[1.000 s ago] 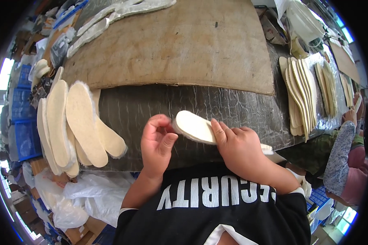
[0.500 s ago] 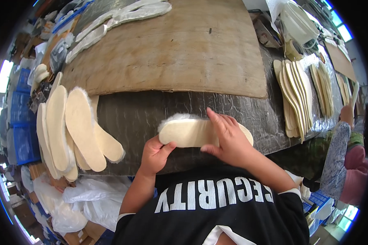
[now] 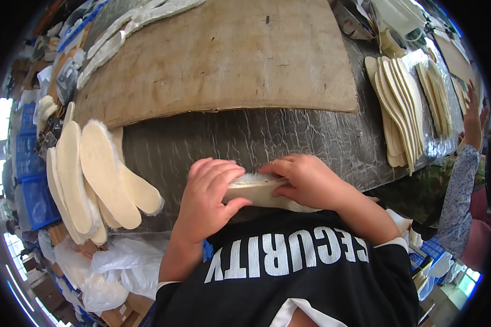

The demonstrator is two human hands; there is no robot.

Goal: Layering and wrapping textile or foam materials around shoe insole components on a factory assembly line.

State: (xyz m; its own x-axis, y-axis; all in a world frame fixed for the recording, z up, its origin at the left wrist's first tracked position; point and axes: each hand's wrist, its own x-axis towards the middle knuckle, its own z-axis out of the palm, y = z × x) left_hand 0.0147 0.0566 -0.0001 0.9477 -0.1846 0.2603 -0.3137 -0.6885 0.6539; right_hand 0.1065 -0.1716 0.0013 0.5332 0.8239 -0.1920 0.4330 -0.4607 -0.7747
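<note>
Close to my body, at the near edge of the dark table, a cream insole [image 3: 264, 197] with white fleece along its far side lies across between my hands. My left hand [image 3: 208, 196] is closed round its left end, thumb on the near face and fingers over the fleece. My right hand [image 3: 303, 177] grips it right of the middle, its fingertips on the fleecy edge and thumb on the near face. The insole's ends are partly covered by my hands. On the left, a loose pile of fleece-backed insoles [image 3: 101, 163] lies fanned out.
A large brown board [image 3: 218, 60] covers the far part of the dark table [image 3: 311, 136]. Rows of insoles [image 3: 401, 109] stand at the right, near another person's raised hand [image 3: 474, 117]. White fleece strips [image 3: 142, 22] lie at the far left; plastic bags [image 3: 128, 264] lie below.
My left hand has moved from below the insole's left end up over it. The insole has tilted and come nearer my body. The other person's hand has risen.
</note>
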